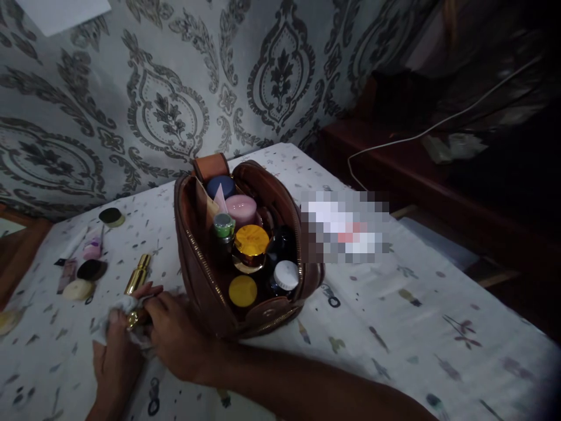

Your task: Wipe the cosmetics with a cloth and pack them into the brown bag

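Both hands meet at the front left of the brown zip bag (193, 275). A crumpled white cloth (126, 303) is bunched in my left hand (117, 351), its fingers closed. My right hand (179, 339) is closed around a small dark gold-ended bottle (135, 318), which lies against the cloth; its far end is hidden by the fingers. Just beyond them, a gold bottle (138, 275) rests on the table. The bag gapes open and holds a gold-lidded jar (251, 241), a pink round container (241, 209), a green-capped bottle (224, 225) and a white-capped bottle (286, 276).
At the left lie a black-lidded jar (111, 217), a purple-pink tube (93, 244), a dark round lid (92, 269) and a cream round piece (78, 289). A patterned cloth (350, 327) covers the table. To the right, a blurred-out patch hides something; a white cable (412, 139) hangs behind.
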Tool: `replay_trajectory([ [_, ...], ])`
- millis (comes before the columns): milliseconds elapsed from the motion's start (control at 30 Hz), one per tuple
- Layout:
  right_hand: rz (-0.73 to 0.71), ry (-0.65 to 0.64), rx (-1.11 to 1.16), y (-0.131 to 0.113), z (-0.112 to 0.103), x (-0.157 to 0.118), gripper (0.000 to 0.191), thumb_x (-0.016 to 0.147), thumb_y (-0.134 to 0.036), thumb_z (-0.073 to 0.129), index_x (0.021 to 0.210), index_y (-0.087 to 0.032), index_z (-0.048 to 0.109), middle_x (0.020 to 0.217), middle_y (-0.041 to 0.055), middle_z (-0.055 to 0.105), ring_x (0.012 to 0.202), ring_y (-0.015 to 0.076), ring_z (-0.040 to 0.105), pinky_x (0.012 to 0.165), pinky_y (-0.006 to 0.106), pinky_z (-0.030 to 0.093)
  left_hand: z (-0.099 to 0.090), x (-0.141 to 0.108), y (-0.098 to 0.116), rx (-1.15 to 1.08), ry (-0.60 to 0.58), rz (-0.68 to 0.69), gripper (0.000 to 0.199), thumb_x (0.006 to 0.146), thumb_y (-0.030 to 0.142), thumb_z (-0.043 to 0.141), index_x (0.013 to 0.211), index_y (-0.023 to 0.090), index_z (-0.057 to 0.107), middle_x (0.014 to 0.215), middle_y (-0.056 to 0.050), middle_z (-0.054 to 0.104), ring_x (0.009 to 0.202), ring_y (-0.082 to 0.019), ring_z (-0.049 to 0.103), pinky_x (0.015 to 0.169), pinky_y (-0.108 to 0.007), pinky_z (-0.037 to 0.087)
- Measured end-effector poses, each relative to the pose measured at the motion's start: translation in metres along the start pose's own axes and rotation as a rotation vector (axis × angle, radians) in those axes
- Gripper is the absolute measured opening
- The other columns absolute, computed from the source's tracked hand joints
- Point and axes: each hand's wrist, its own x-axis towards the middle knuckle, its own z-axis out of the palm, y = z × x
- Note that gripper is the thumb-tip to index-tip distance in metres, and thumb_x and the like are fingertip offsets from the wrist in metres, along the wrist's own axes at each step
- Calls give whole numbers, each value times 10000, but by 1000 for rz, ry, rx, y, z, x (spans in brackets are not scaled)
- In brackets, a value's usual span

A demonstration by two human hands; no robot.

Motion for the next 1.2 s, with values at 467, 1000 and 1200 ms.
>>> replay_trajectory([
  [467, 56, 105, 441, -9, -9, 4, 176, 922, -123, 552, 1079, -201, 538, 1141, 78, 571, 1137, 202, 560, 1022, 374, 462, 8, -10, 21, 169, 173, -207, 430, 882, 538, 479, 1080, 214, 680, 1179, -81, 728, 1320, -308, 530, 1185, -470, 312],
  [1000, -125, 139, 452, -9, -9, 3, 264, 960, -149, 509, 1206, -227, 565, 1107, 60, 607, 1069, 173, 607, 930, 297, 502, 7, -3, 22, -198, -9, -153, 506, 689, 690, 666, 689, 191, 581, 580, 27, 546, 563, -156, 541, 531, -276, 474],
  [1200, -62, 212, 376, -8, -8, 4, 173, 958, -224, 526, 1119, -219, 590, 1003, 59, 588, 949, 192, 610, 833, 322, 519, -29, 11, 27, -128, 132, -80, 313, 839, 511, 536, 815, 203, 587, 560, 49, 517, 450, -119, 466, 425, -232, 374],
])
